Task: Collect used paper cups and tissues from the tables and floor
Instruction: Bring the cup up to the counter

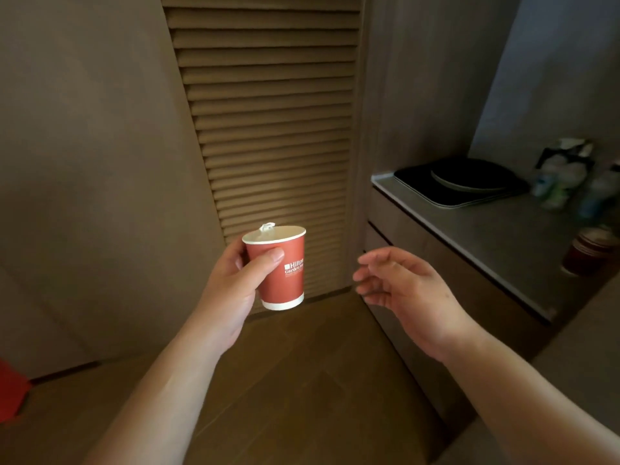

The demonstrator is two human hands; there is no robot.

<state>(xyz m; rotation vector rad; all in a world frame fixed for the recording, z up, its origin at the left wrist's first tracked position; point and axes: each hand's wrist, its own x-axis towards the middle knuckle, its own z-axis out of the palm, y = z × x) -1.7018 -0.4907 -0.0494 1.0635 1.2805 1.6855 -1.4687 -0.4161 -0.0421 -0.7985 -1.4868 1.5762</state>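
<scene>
The left hand (231, 280) grips a red paper cup (280, 268) in mid-air, thumb laid across the front just under the white rim and the fingers curled round the far side. The cup tilts slightly, and a bit of white tissue (267, 227) pokes up from inside it at 12 o'clock. White lettering on the cup reads "Hilton Garden Inn", partly cut off at its right edge.

The right hand (402, 286), at 3 o'clock of the cup and apart from it, is loosely spread, fingers relaxed and pointing toward the cup, holding nothing.

At 2 o'clock of the right hand a grey counter (496, 236) carries a black tray (459, 186) and blurred packets (563, 172). More red cups (588, 251), blurred, sit at its right end.
</scene>
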